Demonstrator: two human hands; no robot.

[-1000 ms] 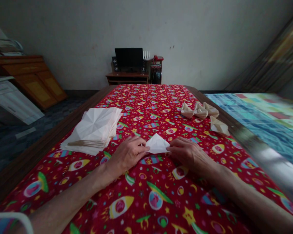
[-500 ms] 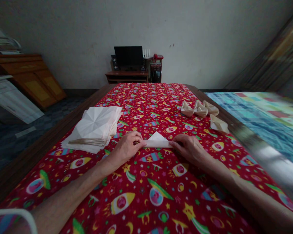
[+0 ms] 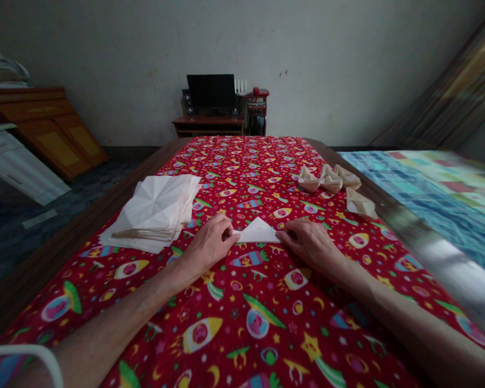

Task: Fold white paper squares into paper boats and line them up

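Note:
A folded sheet of white paper (image 3: 258, 230) lies in front of me, with a triangular peak pointing away and a straight edge toward me. My left hand (image 3: 215, 237) pinches its left end between thumb and fingers. At the right end, my right hand (image 3: 303, 237) grips the paper the same way, fingers curled. To the left sits a stack of creased paper sheets (image 3: 157, 202). Several folded paper boats (image 3: 330, 179) stand on the right, three close together and one (image 3: 360, 205) nearer to me.
A red patterned cloth (image 3: 258, 302) covers the wooden table. Beyond it a monitor (image 3: 210, 91) and a red telephone (image 3: 261, 92) stand by the wall. A bed with a blue patterned cover (image 3: 420, 199) is at the right, wooden cabinets (image 3: 60, 129) at the left. A white curved bar (image 3: 36, 350) shows at lower left.
The flat strip along the paper's near edge has gone from view, and the white triangle now reaches down to that edge. Both hands still hold the ends. The view has shifted slightly.

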